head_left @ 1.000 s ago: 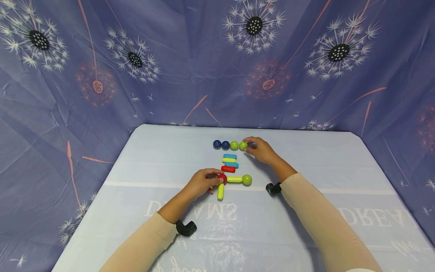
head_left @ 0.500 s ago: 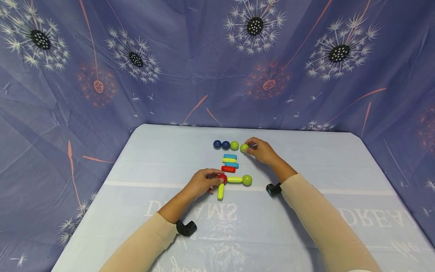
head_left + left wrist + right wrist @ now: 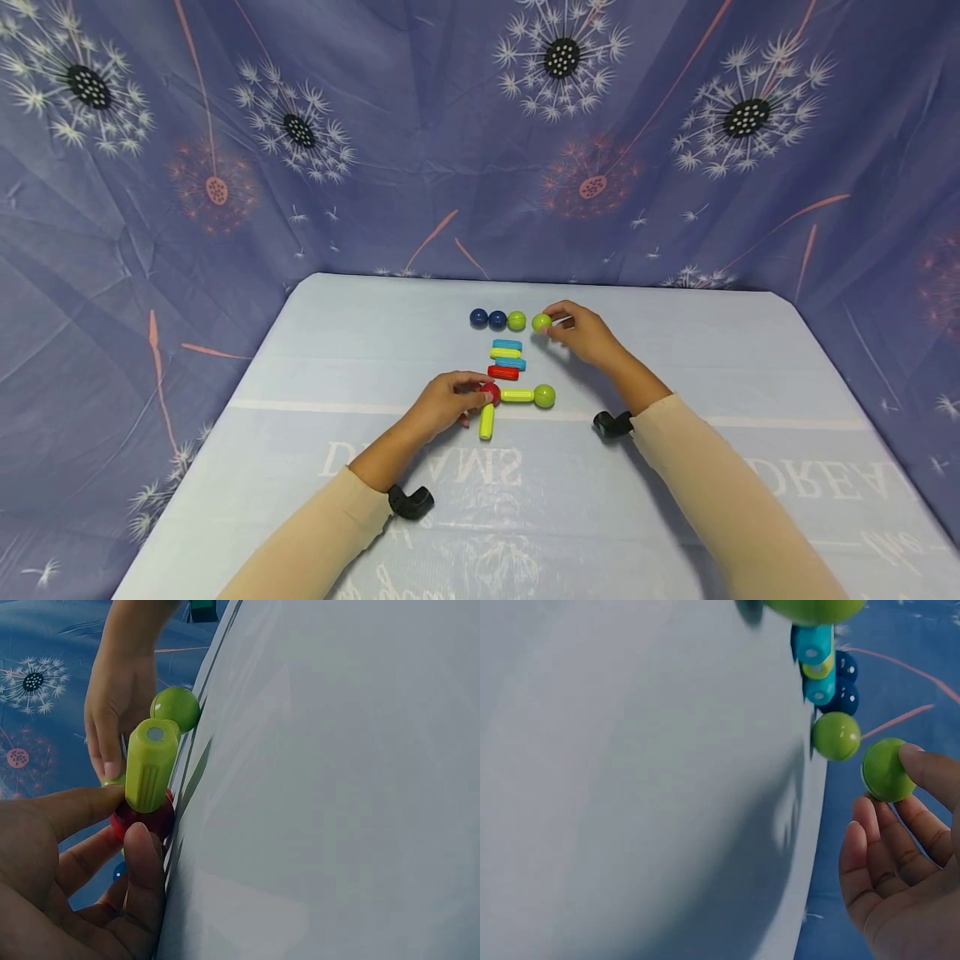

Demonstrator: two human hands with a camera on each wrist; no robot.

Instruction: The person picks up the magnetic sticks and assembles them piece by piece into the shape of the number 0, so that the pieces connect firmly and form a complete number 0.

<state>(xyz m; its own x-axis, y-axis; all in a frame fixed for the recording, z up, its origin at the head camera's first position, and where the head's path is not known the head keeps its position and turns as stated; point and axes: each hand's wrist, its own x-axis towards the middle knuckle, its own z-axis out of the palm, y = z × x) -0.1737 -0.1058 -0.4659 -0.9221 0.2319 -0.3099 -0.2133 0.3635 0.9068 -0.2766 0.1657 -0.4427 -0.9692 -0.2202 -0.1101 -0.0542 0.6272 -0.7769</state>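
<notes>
Right hand [image 3: 581, 332] at 12 o'clock on the table [image 3: 300, 375], grip pinching a green ball [image 3: 542, 322] between thumb and fingertip (wrist view confirms: ball [image 3: 886, 769] held at the fingertips, palm open behind it). Ball clear of the row of balls [image 3: 497, 318] lying to its 9 o'clock; nearest neighbour there another green one [image 3: 516, 320], then two dark blue. Gap small, not touching.

Left hand [image 3: 448, 403] nearer the body, grip closed round a red ball [image 3: 490, 392], thumb and fingers curled on it [image 3: 142, 817]. From that red ball, one lime-green rod [image 3: 487, 422] pointing toward 6 o'clock, another lime rod [image 3: 517, 395] running toward 3 o'clock, capped with a green ball [image 3: 545, 396].

Key relation: open joint end of the structure lies at roughly 6 to 7 o'clock from the held ball, the vertical rod's long axis running 12–6. Right hand plainly nearer the held piece; left hand steadying the hub.

Between the two, a stack of short bars [image 3: 507, 359] (blue, yellow, blue, red), long axes 9–3.
</notes>
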